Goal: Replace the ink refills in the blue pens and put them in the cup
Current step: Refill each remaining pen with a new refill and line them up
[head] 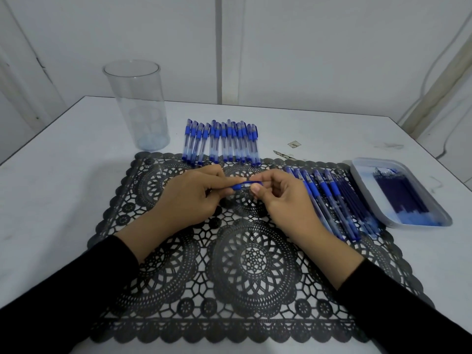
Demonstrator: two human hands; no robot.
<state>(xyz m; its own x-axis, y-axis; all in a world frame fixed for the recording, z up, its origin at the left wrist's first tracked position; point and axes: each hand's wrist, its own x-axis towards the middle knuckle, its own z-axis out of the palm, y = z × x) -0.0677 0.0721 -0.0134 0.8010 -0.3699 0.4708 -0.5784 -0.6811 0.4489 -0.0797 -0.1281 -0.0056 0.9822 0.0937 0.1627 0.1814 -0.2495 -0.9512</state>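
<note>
While both hands are meeting over the middle of the black lace mat (250, 264), the left hand (189, 198) is pinching the blue grip end of a pen (241, 186) and the right hand (283, 200) is pinching its clear barrel between thumb and forefinger, the other fingers curling loosely underneath. The pen is lying level between them, seemingly being held this way so that the two halves can be twisted against each other, though whether it is coming apart or going together is not showing. Both wrists are hovering just above the mat, forearms angling inward in black sleeves. A row of pens (221, 141) is waiting at the mat's far edge, and another batch (329, 200) is lying beside the right hand, next to the tray (362, 172) holding refills (398, 192), all staying within easy reach. The clear cup (139, 106) is standing far left on the table (63, 175), holding no pens
</note>
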